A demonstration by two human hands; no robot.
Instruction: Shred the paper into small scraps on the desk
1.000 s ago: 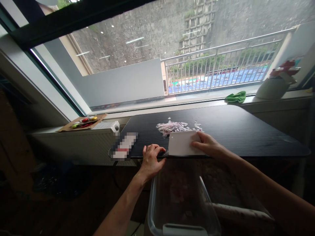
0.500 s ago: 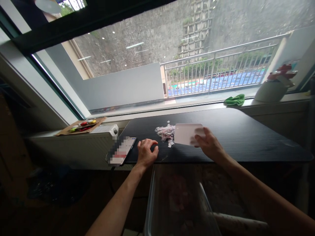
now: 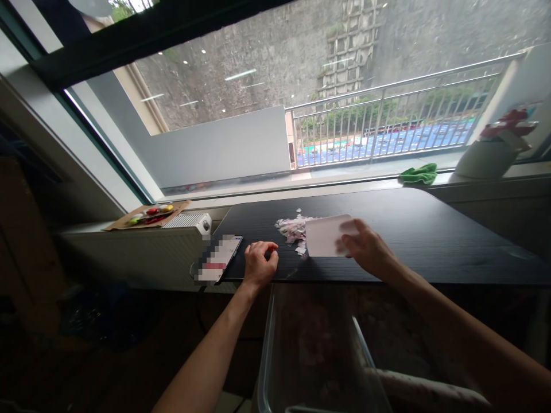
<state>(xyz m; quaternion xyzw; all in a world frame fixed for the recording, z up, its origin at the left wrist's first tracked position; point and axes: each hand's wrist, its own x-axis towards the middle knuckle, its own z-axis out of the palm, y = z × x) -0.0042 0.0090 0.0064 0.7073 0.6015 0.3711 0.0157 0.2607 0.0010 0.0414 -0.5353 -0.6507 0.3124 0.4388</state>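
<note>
My right hand (image 3: 368, 246) grips a thin pale rectangular card (image 3: 326, 236) by its right end, fingers and thumb on opposite faces. The card is held tilted over the black tabletop, its left edge against a loose heap of pinkish-white paper-like scraps (image 3: 293, 228). A few scraps lie apart from the heap. My left hand (image 3: 260, 263) hovers by the table's near edge, left of the scraps, fingers curled with a small gap to the thumb and nothing visible inside. A phone (image 3: 219, 258) lies left of it at the table's corner.
Below the table's near edge stands a clear plastic bin (image 3: 269, 344) with pinkish scraps inside. A radiator (image 3: 142, 252) with cardboard (image 3: 124, 221) and small coloured items stands at left. A green cloth (image 3: 419, 174) and a white container (image 3: 488, 155) sit on the windowsill.
The card's near edge has come down slightly towards the table's front and its tilt has changed. My left fingers have curled in closer to the thumb. The view has shifted a little.
</note>
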